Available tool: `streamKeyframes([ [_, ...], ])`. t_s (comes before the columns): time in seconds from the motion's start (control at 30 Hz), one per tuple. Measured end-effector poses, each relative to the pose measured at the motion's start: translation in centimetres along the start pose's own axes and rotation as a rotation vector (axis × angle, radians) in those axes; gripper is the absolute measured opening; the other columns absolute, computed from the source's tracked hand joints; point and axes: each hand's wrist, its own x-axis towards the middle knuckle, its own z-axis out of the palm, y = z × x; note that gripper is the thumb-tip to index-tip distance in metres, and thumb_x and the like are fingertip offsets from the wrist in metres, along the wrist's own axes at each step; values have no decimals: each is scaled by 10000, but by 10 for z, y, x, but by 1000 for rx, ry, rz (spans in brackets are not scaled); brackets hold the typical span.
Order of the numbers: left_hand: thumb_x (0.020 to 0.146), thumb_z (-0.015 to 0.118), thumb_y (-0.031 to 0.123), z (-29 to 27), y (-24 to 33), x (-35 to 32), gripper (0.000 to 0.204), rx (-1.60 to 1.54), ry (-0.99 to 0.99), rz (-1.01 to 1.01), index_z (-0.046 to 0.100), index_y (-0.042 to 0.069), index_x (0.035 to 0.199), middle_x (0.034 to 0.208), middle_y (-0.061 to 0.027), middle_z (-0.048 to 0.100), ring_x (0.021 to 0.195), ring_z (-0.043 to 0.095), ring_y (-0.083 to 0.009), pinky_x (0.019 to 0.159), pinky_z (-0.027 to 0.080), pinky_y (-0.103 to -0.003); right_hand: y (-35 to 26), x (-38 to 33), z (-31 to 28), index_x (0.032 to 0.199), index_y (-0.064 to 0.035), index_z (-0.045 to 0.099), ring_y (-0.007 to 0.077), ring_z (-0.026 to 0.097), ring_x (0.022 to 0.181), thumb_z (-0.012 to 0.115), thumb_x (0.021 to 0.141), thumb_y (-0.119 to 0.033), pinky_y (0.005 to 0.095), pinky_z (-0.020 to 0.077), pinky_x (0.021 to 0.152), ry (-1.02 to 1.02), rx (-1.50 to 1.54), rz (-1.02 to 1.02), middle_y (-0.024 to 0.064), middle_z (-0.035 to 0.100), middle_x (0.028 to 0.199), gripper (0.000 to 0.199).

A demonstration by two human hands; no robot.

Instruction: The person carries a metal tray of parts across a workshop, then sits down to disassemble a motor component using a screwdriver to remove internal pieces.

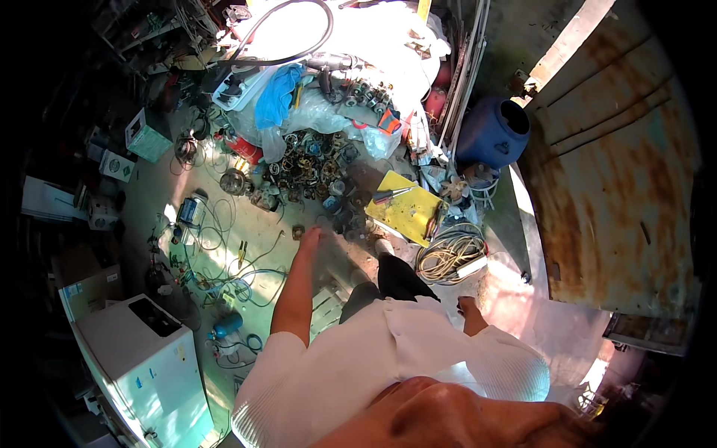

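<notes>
My left hand [312,234] reaches down in front of me, close to the near edge of a heap of dark metal parts [306,160]. A small brownish part [298,232] lies just beside it. Its fingers are blurred, so whether it holds anything cannot be made out. My right hand [466,303] hangs low at my right side, below the coiled cables [452,254]; its fingers are too small and shadowed to read. A yellow board [411,213] lies right of the heap, with a screwdriver-like tool [393,195] on it.
A blue plastic barrel [485,138] stands at the right, by a rusty metal sheet [605,164]. Blue cloth [278,97] and clear plastic lie behind the heap. Loose hoses [243,287] and pliers [242,254] are on the floor at left. A white appliance [142,358] stands near left.
</notes>
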Motion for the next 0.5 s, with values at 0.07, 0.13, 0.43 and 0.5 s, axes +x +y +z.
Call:
streamKeyframes([
  [0.07,855,563,214,68,15,-2,380,32,-88,-89,549,140,1228,910,9,599,893,586,-140,843,419,-391,-94,35,-19,978,-55,704,234,646,747,632,830,-283,400,526,681,158,-226,-287,82,676,797,281],
  [0.13,851,564,221,93,46,-14,384,57,-117,-121,549,142,1227,927,9,598,896,574,-134,840,417,-383,-188,50,-19,989,-31,694,268,675,821,647,813,-308,378,515,771,392,-332,-684,143,702,887,331],
  [0.43,892,537,202,135,195,105,387,392,105,52,554,64,1253,999,-19,598,902,556,-145,841,437,-345,-583,35,115,1057,-21,654,139,637,789,528,941,-191,276,499,720,-115,75,-1180,62,681,892,241],
  [0.5,890,552,205,145,220,140,376,436,84,169,567,49,1232,999,-30,614,898,573,-149,821,452,-326,-634,14,145,1044,-43,668,221,675,828,508,915,-229,343,504,759,-76,138,-1153,119,701,869,277],
])
